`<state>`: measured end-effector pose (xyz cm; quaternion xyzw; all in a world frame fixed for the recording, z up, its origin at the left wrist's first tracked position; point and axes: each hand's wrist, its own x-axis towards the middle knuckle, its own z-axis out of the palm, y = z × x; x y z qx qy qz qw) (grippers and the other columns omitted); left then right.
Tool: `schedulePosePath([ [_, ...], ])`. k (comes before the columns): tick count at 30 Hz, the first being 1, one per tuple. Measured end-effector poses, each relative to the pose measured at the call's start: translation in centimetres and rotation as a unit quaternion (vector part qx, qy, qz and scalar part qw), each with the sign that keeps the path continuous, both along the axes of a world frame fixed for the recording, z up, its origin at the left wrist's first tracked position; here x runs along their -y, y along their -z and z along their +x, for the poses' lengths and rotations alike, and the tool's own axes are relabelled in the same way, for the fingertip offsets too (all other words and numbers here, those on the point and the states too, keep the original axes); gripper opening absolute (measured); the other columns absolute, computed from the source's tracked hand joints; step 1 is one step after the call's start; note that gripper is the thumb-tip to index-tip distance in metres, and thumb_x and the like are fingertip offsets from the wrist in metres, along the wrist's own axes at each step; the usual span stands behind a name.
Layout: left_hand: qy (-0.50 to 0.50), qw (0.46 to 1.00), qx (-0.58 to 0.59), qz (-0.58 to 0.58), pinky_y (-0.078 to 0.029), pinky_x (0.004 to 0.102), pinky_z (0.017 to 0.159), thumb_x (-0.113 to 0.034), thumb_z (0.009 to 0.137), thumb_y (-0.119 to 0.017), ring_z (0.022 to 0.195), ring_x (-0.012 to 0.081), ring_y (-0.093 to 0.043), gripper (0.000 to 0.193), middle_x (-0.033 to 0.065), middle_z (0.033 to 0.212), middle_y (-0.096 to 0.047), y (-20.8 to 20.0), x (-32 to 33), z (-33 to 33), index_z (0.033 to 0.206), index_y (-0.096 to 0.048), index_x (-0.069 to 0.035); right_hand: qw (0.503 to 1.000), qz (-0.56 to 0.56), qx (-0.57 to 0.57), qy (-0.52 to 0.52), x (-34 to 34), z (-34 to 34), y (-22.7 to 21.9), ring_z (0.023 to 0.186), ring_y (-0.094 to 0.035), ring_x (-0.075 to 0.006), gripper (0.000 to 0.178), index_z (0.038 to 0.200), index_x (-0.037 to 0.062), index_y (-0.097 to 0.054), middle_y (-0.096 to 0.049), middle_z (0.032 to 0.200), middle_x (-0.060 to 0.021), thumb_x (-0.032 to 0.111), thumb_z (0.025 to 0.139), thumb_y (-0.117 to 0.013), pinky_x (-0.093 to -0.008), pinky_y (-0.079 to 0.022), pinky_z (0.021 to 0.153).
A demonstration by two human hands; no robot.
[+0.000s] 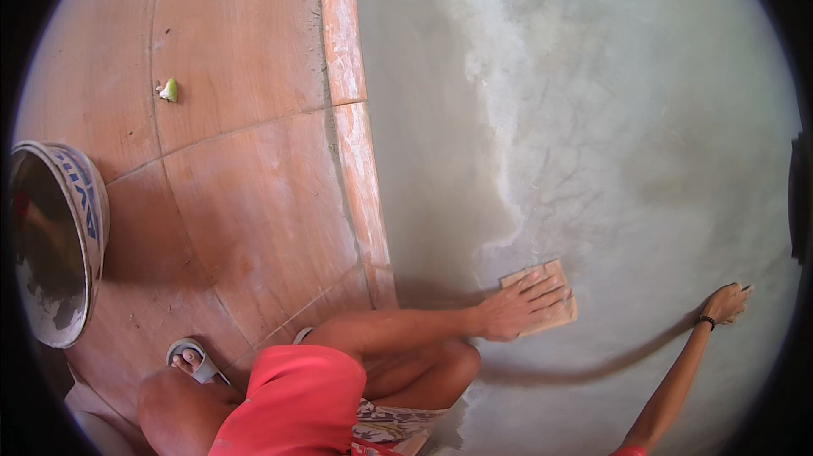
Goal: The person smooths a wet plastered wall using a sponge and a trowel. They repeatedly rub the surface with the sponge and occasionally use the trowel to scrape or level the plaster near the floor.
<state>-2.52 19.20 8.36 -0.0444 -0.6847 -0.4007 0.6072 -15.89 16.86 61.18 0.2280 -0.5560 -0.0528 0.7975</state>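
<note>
My left hand (525, 304) reaches across from a red sleeve and presses a flat tan rectangular pad (555, 314) against the grey plastered surface (610, 176). Its fingers lie over the face of the pad, whose corners stick out around the hand. Farther right, my right hand (727, 304), with a dark bracelet at the wrist, is closed close to the same surface. A small dark bit shows at its fingertips; what it holds, if anything, I cannot make out. A pale, jagged-edged patch (500, 117) runs up the plaster above the pad.
A white bucket (97, 210) with grey residue inside stands at the left on orange-brown tiles (246, 41). A narrow tile strip (360, 160) borders the plaster. One foot in a grey slipper (196, 361) rests on the tiles. A small green-and-white scrap (169, 90) lies farther off.
</note>
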Motion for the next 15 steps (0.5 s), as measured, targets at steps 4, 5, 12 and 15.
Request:
schedulePosePath([
  [4,-0.036,0.994,-0.032,0.099,-0.01,0.0518,0.115,-0.023,0.077,-0.061,0.141,0.0366,-0.021,0.073,0.0198,0.15,-0.027,0.6,-3.3,3.9,0.139,-0.033,0.004,0.992,0.122,-0.01,-0.032,0.3,3.0,1.9,0.132,-0.035,-0.0393,0.049,0.141,0.0154,-0.042,-0.041,0.142,-0.0197,0.031,0.094,-0.04,-0.0518,-0.024,0.108],
  [5,-0.004,0.991,-0.054,0.125,-0.011,0.0513,0.115,-0.026,0.077,-0.062,0.14,0.0368,-0.022,0.075,0.0204,0.15,-0.027,-0.2,-3.1,5.1,0.139,-0.033,0.005,0.964,0.251,-0.062,-0.068,0.1,3.3,2.6,0.135,-0.031,-0.0379,0.048,0.141,0.013,-0.042,-0.038,0.145,-0.0194,0.027,0.095,-0.041,-0.0522,-0.02,0.11],
  [12,-0.008,0.992,-0.045,0.118,-0.013,0.0485,0.115,-0.03,0.077,-0.065,0.14,0.0367,-0.023,0.078,0.0221,0.149,-0.027,-1.6,-2.8,7.0,0.139,-0.032,0.006,0.735,0.666,0.123,0.026,7.3,13.2,32.6,0.144,-0.016,-0.0295,0.056,0.142,0.0157,-0.041,-0.025,0.154,-0.009,0.028,0.088,-0.054,-0.0533,-0.003,0.115],
  [15,0.006,0.99,-0.035,0.134,-0.014,0.0478,0.115,-0.031,0.08,-0.064,0.139,0.0364,-0.024,0.076,0.0209,0.149,-0.028,-1.6,-3.1,7.5,0.139,-0.031,0.005,0.687,0.713,0.132,0.04,9.6,12.9,37.6,0.144,-0.017,-0.0252,0.059,0.142,0.0167,-0.04,-0.027,0.153,-0.0045,0.034,0.088,-0.055,-0.0524,-0.003,0.116],
])
